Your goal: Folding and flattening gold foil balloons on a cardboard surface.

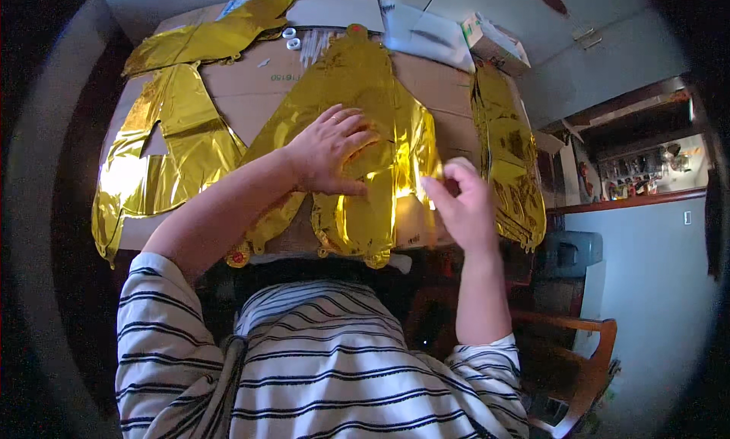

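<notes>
A large flat gold foil balloon (pixel 357 81) lies across a cardboard-covered table (pixel 251 97). My left hand (pixel 331 150) presses flat on its middle, fingers spread. My right hand (pixel 462 199) is at the balloon's right edge, thumb and fingers pinched on a fold of the gold foil near the lower right. A round valve tab (pixel 356 30) sits at the balloon's far end.
More flat gold foil balloons lie at the left (pixel 163 146), far left (pixel 213 36) and right (pixel 509 157). Rolls of tape (pixel 291 37), white plastic packaging (pixel 426 32) and a small box (pixel 494 43) sit at the far edge. A wooden chair (pixel 578 348) stands at lower right.
</notes>
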The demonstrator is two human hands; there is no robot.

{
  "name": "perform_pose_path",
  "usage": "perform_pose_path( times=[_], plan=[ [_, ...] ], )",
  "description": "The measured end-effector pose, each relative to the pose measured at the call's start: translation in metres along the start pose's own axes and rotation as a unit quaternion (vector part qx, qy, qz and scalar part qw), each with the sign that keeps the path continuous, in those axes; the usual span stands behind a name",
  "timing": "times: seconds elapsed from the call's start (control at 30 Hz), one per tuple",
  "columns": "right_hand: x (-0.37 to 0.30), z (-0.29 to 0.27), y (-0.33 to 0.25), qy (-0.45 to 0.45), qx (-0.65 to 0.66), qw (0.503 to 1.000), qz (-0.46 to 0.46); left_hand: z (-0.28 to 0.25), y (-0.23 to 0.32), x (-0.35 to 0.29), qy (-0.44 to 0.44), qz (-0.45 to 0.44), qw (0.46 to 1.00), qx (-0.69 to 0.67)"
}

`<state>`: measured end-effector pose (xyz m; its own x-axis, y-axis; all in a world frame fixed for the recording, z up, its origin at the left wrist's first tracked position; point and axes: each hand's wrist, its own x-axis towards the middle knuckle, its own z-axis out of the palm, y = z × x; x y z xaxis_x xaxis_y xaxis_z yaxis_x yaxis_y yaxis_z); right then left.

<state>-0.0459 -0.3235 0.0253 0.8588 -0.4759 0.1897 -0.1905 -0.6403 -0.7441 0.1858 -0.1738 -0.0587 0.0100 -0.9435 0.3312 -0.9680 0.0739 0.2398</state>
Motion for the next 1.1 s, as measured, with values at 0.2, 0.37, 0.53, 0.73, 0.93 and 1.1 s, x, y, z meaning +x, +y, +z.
perform_pose_path(
  times=[0.2,0.37,0.53,0.73,0.93,1.1],
  plan=[
    [0.002,0.057,-0.014,-0.047,0.033,0.993,-0.1,0.01,-0.006,-0.003,0.032,0.015,0.999,-0.004],
    [0.007,0.046,-0.005,-0.122,0.088,0.978,-0.142,0.036,-0.029,-0.014,0.082,0.072,0.994,0.033],
    [0.026,0.038,0.058,0.049,-0.052,0.989,-0.127,0.017,-0.016,-0.007,0.002,0.035,0.999,0.014],
    [0.03,0.055,0.074,0.008,-0.223,0.957,-0.186,0.008,-0.011,-0.007,-0.009,0.021,1.0,0.018],
    [0.033,0.054,0.068,-0.01,-0.249,0.948,-0.199,0.015,-0.019,-0.008,-0.024,0.031,0.995,0.09],
    [0.033,0.05,0.063,-0.048,-0.304,0.931,-0.196,0.011,-0.013,-0.007,-0.001,0.028,0.999,0.033]
  ],
)
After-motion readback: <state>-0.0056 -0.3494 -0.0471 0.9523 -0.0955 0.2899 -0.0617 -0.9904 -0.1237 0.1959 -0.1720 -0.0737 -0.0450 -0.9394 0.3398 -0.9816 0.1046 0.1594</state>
